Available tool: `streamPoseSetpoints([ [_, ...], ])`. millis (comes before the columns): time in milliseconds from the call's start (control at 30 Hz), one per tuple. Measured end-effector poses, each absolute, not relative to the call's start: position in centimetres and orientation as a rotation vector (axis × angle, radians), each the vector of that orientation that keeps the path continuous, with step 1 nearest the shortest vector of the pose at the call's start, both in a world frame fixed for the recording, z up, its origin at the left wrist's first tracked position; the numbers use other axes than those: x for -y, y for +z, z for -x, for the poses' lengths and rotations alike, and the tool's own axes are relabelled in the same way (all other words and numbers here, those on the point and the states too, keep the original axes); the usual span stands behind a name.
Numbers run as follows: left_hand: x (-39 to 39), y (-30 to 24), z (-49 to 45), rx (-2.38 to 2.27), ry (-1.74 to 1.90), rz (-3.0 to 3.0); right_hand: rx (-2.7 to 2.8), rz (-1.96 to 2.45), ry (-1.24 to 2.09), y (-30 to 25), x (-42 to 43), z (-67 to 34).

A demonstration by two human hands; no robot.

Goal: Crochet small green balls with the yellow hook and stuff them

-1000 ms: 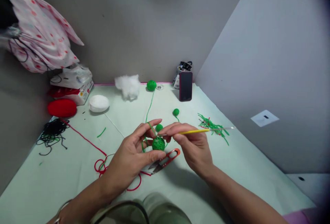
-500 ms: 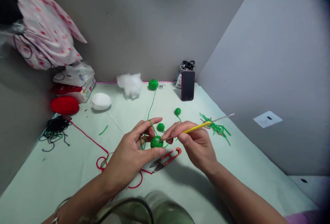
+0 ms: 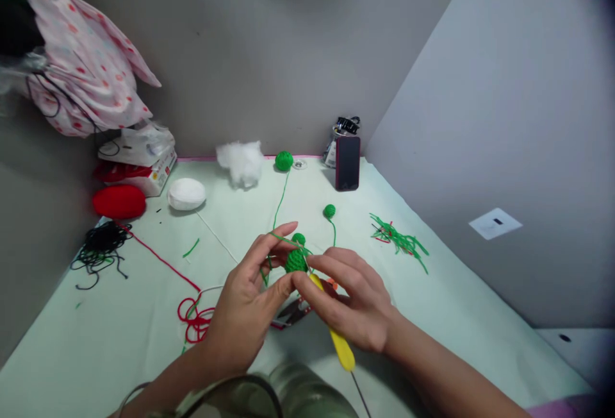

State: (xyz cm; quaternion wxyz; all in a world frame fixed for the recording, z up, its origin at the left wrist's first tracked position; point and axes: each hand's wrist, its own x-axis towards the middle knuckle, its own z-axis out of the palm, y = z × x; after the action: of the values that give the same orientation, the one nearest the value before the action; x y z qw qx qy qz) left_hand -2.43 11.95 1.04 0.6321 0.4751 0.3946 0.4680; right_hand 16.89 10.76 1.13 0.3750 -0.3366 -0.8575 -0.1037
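My left hand (image 3: 250, 296) pinches a small round green crochet piece (image 3: 295, 261), with green yarn running over its raised index finger. In my right hand (image 3: 358, 296) is a crochet hook (image 3: 342, 349) with a yellow handle; its thin metal tip meets the upper right of the piece. The hook's other metal end points down toward me. Behind the piece sits a small green crochet ball (image 3: 298, 238), partly hidden. Thread snips (image 3: 294, 311) lie on the table below my hands, mostly covered by them. The green yarn leads back to a green yarn ball (image 3: 284, 161) by the wall.
Another green crochet ball (image 3: 329, 211) with a yarn tail lies beyond my right hand, left of green yarn scraps (image 3: 398, 237). A phone (image 3: 348, 163) leans upright at the back. Stuffing (image 3: 241, 163), white yarn (image 3: 187, 194), red yarn (image 3: 119, 202) and black yarn (image 3: 100, 245) lie leftward.
My right hand has turned the hook: its yellow handle pointed up and right before and now slants down toward me. The crochet piece has tilted, and my right fingertips have come close to my left thumb.
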Motion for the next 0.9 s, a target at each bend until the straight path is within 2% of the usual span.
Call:
streamPoseSetpoints([
  [167,-11.7,1.4,2.5,-0.7,0.928,-0.772,2.004,0.681,-0.007,0.9,-11.0,-17.3],
  [333,-12.4,2.3,2.9,-0.646,0.776,-0.628,2.047,0.626,0.011,1.0,-11.4,-17.4],
  [567,-12.6,2.4,2.9,-0.694,0.854,-0.718,1.717,0.598,0.507,0.6,-11.8,-16.6],
  [900,-12.7,2.6,3.0,-0.675,0.897,-0.745,1.618,0.644,0.618,1.8,-11.6,-16.2],
])
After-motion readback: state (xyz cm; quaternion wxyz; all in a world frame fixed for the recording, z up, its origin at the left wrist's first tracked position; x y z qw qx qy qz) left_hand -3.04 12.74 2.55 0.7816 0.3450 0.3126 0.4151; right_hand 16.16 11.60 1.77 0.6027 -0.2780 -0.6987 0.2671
